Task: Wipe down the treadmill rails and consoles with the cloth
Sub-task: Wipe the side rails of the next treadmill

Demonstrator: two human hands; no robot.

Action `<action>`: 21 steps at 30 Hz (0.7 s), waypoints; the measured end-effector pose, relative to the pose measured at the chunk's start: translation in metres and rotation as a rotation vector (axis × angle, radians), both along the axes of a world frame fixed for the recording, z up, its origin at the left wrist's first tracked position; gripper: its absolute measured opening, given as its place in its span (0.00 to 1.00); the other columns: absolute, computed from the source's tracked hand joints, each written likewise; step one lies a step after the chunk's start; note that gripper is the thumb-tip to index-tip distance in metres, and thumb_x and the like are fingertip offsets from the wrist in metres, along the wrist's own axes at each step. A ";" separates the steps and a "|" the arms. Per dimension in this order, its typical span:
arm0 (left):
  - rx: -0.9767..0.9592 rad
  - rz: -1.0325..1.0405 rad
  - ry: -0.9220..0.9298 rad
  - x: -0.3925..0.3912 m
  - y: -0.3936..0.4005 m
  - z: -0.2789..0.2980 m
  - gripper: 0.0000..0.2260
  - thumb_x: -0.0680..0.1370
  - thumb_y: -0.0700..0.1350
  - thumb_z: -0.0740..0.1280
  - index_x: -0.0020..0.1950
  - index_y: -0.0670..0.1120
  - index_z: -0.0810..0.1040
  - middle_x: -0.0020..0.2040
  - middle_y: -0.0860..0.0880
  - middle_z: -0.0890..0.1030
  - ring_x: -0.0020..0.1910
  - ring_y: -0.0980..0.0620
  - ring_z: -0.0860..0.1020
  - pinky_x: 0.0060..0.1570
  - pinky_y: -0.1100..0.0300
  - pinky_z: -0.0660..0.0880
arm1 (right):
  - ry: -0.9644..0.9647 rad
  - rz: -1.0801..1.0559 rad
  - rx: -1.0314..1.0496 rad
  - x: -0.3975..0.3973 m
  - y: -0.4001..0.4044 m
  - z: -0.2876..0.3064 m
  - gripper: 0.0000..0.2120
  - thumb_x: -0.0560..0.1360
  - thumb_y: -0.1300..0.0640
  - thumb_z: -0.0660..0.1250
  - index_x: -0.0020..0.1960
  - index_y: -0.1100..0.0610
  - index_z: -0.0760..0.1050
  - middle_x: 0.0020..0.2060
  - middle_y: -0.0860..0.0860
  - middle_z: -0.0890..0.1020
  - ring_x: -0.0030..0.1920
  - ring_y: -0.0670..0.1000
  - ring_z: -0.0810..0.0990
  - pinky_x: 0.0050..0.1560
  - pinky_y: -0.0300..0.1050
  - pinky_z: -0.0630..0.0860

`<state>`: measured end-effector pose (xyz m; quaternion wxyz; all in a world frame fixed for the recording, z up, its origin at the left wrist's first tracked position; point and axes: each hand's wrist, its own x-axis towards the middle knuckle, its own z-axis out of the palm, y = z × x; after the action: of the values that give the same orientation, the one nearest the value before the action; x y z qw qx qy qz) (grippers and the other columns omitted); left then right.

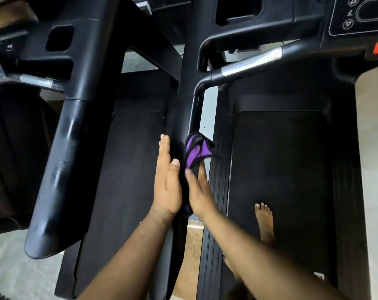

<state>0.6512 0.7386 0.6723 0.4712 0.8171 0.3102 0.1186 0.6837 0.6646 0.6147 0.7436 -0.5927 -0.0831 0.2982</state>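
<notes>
Landmark: the black side handrail (184,118) running between the two treadmills; all places given from it.

Left hand (167,185) lies flat against the handrail's left face, fingers straight and together, gripping nothing; right hand (197,191) is on the handrail's right face, pressing the purple-and-black cloth (196,151) against it, fingers extended rather than curled; cloth bunches loosely ahead of the fingertips and a strip trails back under the palm; right hand slightly blurred, so exact finger contact is uncertain.

Right of the handrail: treadmill belt (279,161) with a bare foot (265,221) on it; beyond the handrail's far end, the silver-banded front grip bar (252,62) and console button panel (346,16). Left of the handrail: neighbouring treadmill's thick upright (75,135), smeared and scuffed.

Step judged: wiping this handrail, roughly mid-length; consoles not yet reached.

Next move likely calls for sliding the cloth along the handrail toward the bend, keeping pressure; regather the loose bunch so it does not slip off.
</notes>
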 end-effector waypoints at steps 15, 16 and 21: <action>0.162 -0.164 0.204 -0.103 -0.033 -0.012 0.35 0.82 0.66 0.45 0.85 0.49 0.45 0.84 0.56 0.48 0.82 0.63 0.43 0.82 0.49 0.41 | 0.003 -0.028 -0.139 0.008 0.011 0.004 0.36 0.81 0.38 0.59 0.84 0.44 0.50 0.83 0.47 0.59 0.82 0.49 0.57 0.82 0.57 0.55; 0.159 -0.166 0.205 -0.101 -0.033 -0.012 0.35 0.82 0.65 0.45 0.85 0.50 0.45 0.84 0.57 0.47 0.82 0.63 0.43 0.82 0.49 0.41 | 0.008 -0.045 -0.141 0.024 0.017 0.004 0.35 0.81 0.38 0.58 0.84 0.43 0.50 0.83 0.47 0.58 0.82 0.49 0.57 0.82 0.57 0.55; 0.165 -0.164 0.208 -0.099 -0.032 -0.011 0.35 0.81 0.64 0.46 0.85 0.50 0.45 0.84 0.57 0.47 0.82 0.63 0.43 0.82 0.50 0.42 | 0.149 -0.093 0.012 -0.073 -0.018 -0.010 0.39 0.77 0.30 0.59 0.83 0.47 0.58 0.81 0.45 0.63 0.80 0.44 0.60 0.82 0.53 0.57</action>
<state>0.5523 0.7065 0.6611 0.3757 0.8835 0.2790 0.0195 0.6108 0.6466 0.6046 0.7644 -0.5674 -0.0019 0.3062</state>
